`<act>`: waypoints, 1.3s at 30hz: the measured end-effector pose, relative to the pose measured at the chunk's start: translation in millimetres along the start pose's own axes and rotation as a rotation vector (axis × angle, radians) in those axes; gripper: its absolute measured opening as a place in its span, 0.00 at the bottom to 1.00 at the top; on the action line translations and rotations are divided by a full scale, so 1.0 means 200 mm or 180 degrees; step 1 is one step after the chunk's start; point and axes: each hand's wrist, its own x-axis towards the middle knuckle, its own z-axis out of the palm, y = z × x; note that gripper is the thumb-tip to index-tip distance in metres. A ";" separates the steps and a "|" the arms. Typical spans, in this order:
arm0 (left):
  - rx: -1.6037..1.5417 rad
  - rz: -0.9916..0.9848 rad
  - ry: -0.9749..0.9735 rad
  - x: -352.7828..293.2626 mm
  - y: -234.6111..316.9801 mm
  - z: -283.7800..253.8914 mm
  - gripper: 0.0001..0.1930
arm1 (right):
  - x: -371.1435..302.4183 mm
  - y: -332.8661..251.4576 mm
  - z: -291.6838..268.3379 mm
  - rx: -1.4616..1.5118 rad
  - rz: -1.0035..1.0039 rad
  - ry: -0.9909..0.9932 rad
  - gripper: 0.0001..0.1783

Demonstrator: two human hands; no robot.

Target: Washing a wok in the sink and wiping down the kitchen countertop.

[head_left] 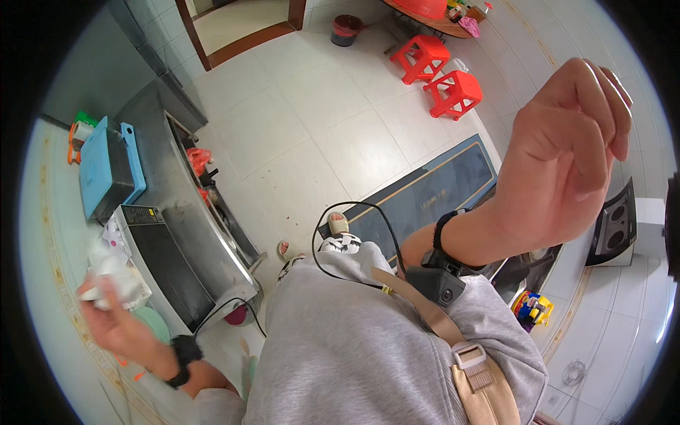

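Observation:
At the lower left, my left hand (pixel 117 319) is smeared by motion, its fingers against a soft-looking white thing (pixel 117 280) that is blurred too. It looks like crumpled tissue or cloth, but I cannot tell which. That hand is over the counter's left end, close to a black-fronted microwave-like appliance (pixel 170 262) and a pale green round item (pixel 152 322). Raised at the upper right, my right hand (pixel 567 134) has its fingers curled inward toward the palm. No object sticks out of it, and the inside of the curl is hidden. Both wrists wear black straps.
Left, a steel counter (pixel 152 149) carries a blue-lidded box (pixel 110 170). Red stools (pixel 457 92) stand near a round table (pixel 432 21) at the back, with a dark bucket (pixel 346 30) beside it. A dark mat (pixel 432 188) lies on the floor. A black cable (pixel 319 234) loops before me.

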 end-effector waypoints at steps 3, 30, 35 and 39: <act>-0.1907 0.0098 -0.1718 -0.37 0.40 0.44 0.15 | -0.06 -0.06 -0.03 -0.0098 0.0039 0.0045 0.16; -0.3440 0.3746 -0.4726 -1.27 1.50 1.56 0.12 | -0.71 -1.51 -0.39 -0.1249 -0.1542 0.0985 0.19; -0.3240 0.1274 -0.5131 -1.49 1.73 1.78 0.16 | -0.89 -1.90 -0.34 -0.1225 -0.1950 0.1172 0.18; -0.3611 0.1232 -0.6157 -1.64 1.99 1.89 0.18 | -1.04 -2.11 -0.29 -0.1366 -0.2185 0.1058 0.19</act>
